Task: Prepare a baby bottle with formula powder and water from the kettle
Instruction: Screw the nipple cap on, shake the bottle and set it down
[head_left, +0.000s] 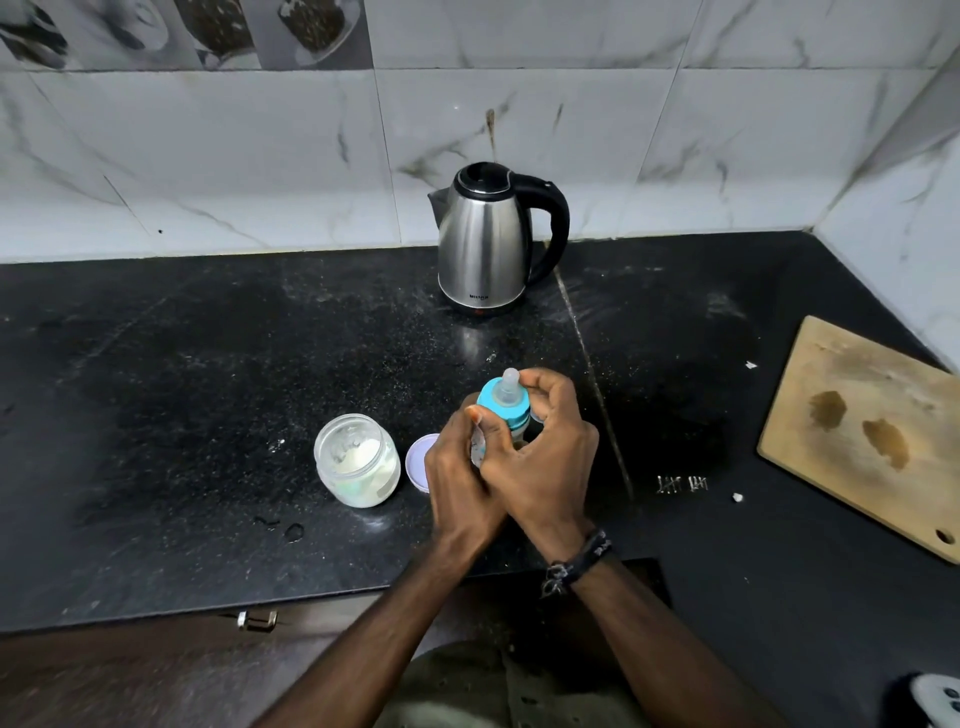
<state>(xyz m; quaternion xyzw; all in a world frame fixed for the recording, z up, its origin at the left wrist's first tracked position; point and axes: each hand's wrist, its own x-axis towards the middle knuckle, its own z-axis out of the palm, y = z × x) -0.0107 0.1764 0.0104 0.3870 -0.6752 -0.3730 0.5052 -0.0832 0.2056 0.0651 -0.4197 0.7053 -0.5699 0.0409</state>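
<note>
A baby bottle with a teal collar (505, 401) and clear teat stands low in the middle of the black counter (182, 395). My left hand (462, 478) grips the bottle's body, which it mostly hides. My right hand (545, 441) curls round the teal collar from the right. Just left of the bottle stands an open glass jar (357, 460) with white formula powder in it. Its pale lilac lid (418, 462) lies flat between jar and bottle, partly behind my left hand. The steel kettle (485, 244) with a black handle stands at the back, lid closed.
A wooden cutting board (862, 431) lies at the right edge of the counter. Water drops (293, 531) sit in front of the jar, and white crumbs are scattered toward the right. Tiled walls close off the back and right. A cabinet handle (257, 619) shows below the counter edge.
</note>
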